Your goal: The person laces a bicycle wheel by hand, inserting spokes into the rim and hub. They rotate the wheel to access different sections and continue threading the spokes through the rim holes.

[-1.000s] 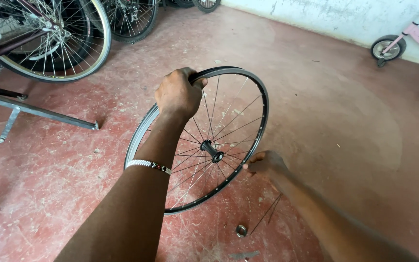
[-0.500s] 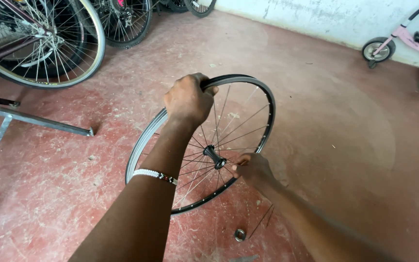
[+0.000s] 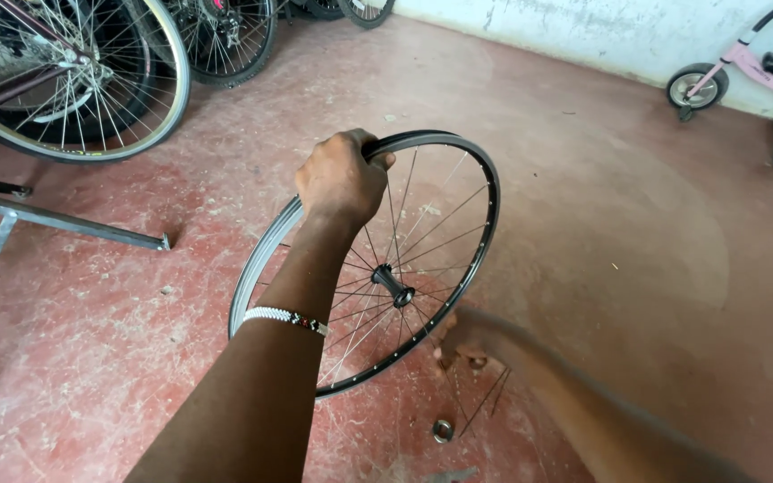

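A worn red-painted concrete floor (image 3: pixel 637 233) fills the room, scuffed pale in patches and scattered with grit. Along the top runs a whitewashed, stained wall (image 3: pixel 601 27). At upper left stand spoked bicycle wheels with black tyres (image 3: pixel 91 89), and a grey metal stand bar (image 3: pixel 64 219) lies across the floor below them. At upper right a pink child's tricycle with small grey wheels (image 3: pixel 762 76) is parked by the wall. The light is even and soft.

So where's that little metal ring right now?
The little metal ring lies on the red floor low in the head view, just below the bicycle wheel, beside loose spokes under the right hand.
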